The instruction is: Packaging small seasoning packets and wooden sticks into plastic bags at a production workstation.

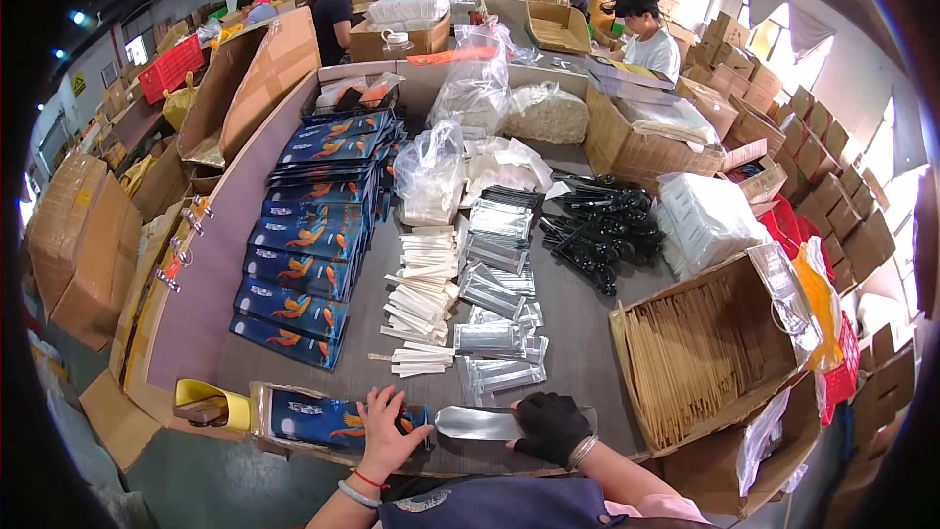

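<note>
In right hand (pixel 551 428), one silvery scoop (pixel 477 423)

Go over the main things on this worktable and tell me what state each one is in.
Left grip: fingers spread, resting on the front blue pouch.
Right grip: black-gloved, curled over the silver scoop.
Front blue pouch: flat, partly covered.
Silver scoop: bare, shiny.
Blue pouches: flat, overlapping.
White sticks: loosely piled.
Black utensils: heaped.
Carton: open, filled with thin brown pieces.
</note>
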Motion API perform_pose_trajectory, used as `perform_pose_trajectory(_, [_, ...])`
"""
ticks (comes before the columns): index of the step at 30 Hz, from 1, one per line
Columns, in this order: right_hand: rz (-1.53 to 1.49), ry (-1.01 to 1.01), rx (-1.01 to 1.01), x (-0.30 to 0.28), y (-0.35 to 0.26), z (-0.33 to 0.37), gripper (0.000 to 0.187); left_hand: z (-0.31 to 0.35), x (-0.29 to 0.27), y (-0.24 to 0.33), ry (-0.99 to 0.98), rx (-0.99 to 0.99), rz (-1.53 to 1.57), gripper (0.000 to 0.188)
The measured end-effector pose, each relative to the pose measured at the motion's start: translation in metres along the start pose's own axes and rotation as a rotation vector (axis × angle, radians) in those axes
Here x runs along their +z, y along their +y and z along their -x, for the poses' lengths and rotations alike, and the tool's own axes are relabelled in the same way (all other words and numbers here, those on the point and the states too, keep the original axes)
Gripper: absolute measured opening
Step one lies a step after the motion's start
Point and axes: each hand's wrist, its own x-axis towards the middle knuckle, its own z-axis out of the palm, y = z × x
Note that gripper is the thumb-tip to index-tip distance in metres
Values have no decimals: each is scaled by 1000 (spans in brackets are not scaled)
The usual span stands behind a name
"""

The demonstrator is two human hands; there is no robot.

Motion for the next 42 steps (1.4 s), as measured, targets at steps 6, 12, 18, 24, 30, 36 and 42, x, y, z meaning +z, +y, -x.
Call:
perform_pose_trajectory(6, [-50, -220, -123, 17, -17, -28, 66, -1, -4, 3, -9, -7, -41, 86])
perform_pose_trajectory(12, [-115, 40, -236, 40, -52, -54, 68, -16, -23, 13, -102, 54, -121, 80])
perform_pose_trajectory(18, [-234, 380, 90, 18, 8, -2, 54, -91, -21, 7, 119, 336, -119, 31])
perform_pose_trajectory(24, [-216, 844, 583, 11, 137, 91, 22, -138, -2, -3, 95, 385, -276, 11])
perform_pose_trajectory(30, [-25, 609, 1004, 13, 218, 159, 35, -163, -13, -3, -106, 364, -281, 12])
perform_pose_trajectory(36, [-16, 587, 981, 29, 227, 166, 34, -164, -23, 23, -180, 383, -392, 5])
perform_pose_trajectory(42, [128, 546, 985, 21, 210, 150, 31, -173, 27, 60, -79, 588, -171, 16])
